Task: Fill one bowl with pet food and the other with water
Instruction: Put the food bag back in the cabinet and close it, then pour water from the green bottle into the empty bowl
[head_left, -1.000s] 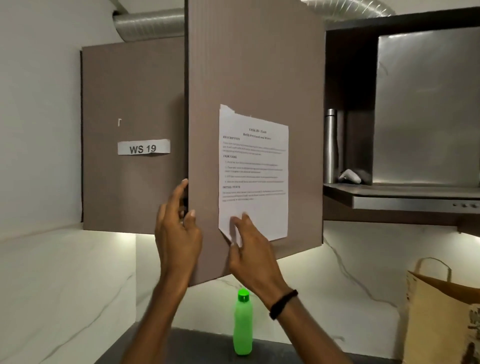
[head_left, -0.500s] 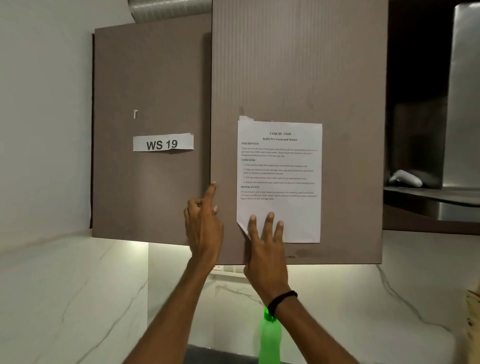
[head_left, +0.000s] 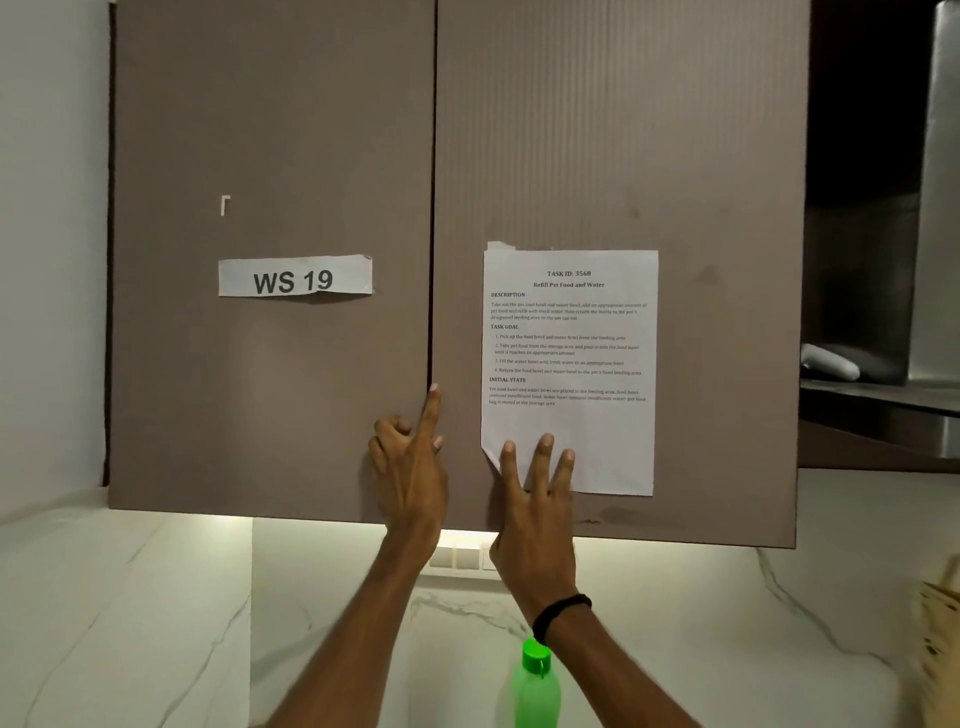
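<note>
No bowl and no pet food are in view. A green bottle (head_left: 535, 686) with a green cap stands low in the frame, below my right forearm. My left hand (head_left: 410, 467) touches the seam between the two brown cabinet doors with a straight index finger, its other fingers curled and holding nothing. My right hand (head_left: 535, 499) presses flat, fingers spread, on the right cabinet door (head_left: 618, 156), over the lower left corner of a taped task sheet (head_left: 571, 364). Both doors sit flush.
The left cabinet door (head_left: 270, 156) carries a "WS 19" label (head_left: 295, 276). To the right is a dark open shelf with a white object (head_left: 828, 362) and a steel hood (head_left: 935, 208). A brown paper bag (head_left: 940, 623) shows at the right edge. A marble wall lies below.
The right cabinet door swung from open to shut. My left hand let go of its edge and now points at the seam. My right hand stayed pressed on the door.
</note>
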